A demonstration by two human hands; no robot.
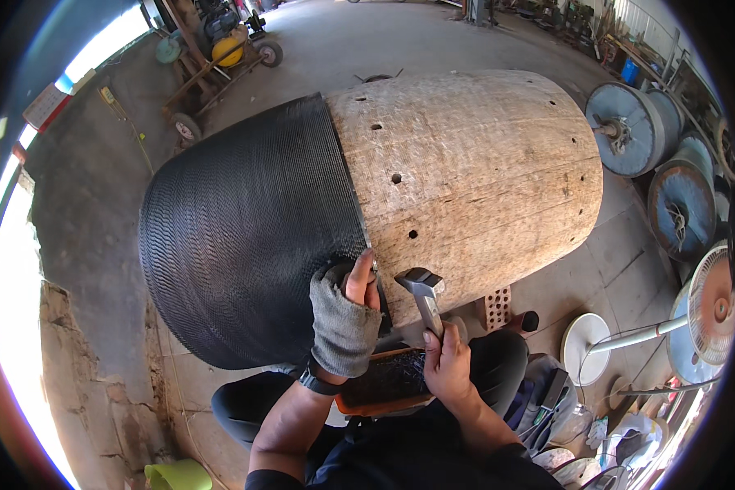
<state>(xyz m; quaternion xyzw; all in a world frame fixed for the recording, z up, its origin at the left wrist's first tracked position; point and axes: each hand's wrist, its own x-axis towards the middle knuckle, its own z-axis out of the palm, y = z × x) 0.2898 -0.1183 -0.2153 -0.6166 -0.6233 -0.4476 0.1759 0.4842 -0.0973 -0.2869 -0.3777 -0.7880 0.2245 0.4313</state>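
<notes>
A large wooden drum (482, 155) with dark holes lies in front of me. Its left part is covered with a black, finely ridged layer (245, 229). My left hand (347, 314), in a grey fingerless glove, is at the layer's right edge, its bare fingers closed against it; what they pinch, if anything, is too small to make out. My right hand (449, 363) grips the handle of a hammer (425, 294). The hammer's head is just right of my left fingertips, close over the bare wood. An orange tray (384, 406) with small dark pieces sits at my lap.
At right stand a fan (710, 306) on a round white base (585, 349) and several large metal spools (625, 131). A perforated brick (498, 308) is under the drum's near side. Wheeled machinery (229, 53) stands far left, a yellow-green container (178, 475) at lower left.
</notes>
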